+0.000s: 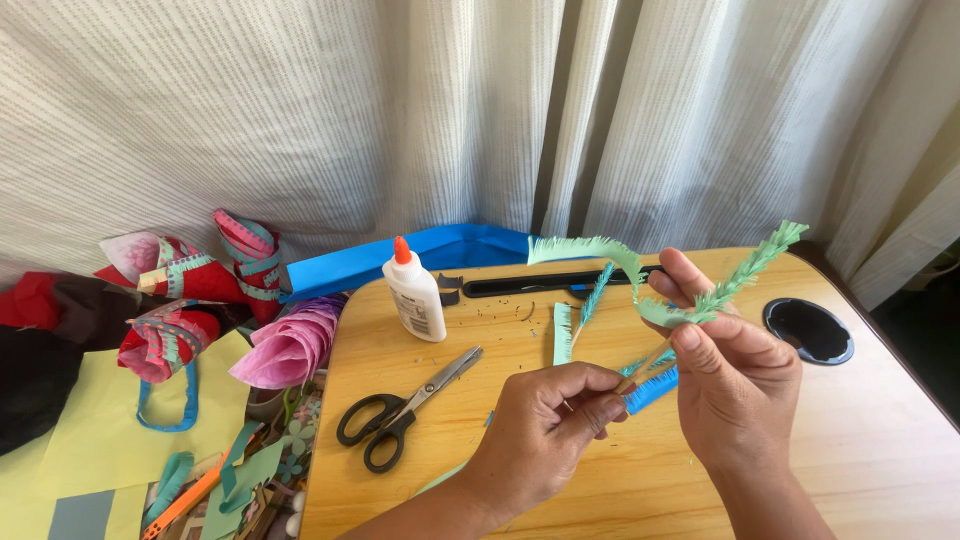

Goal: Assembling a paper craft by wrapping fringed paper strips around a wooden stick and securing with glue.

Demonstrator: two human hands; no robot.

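While left hand pinches stick, right hand grips fringed green strip.

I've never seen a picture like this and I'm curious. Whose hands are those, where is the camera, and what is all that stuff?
There is no machine here, just a person's two bare hands. The one picture comes from a camera worn on the person's head, looking down, so you see what they see.

The left hand pinches the low end of a thin stick. The right hand holds a green fringed paper strip against the stick, where some of it is already wound on.

On the wooden table lie black-handled scissors, a white glue bottle with an orange cap, and a small green strip. A round black hole sits in the table. To the left are pink paper rolls, yellow paper and other colourful scraps. A pale curtain hangs behind.
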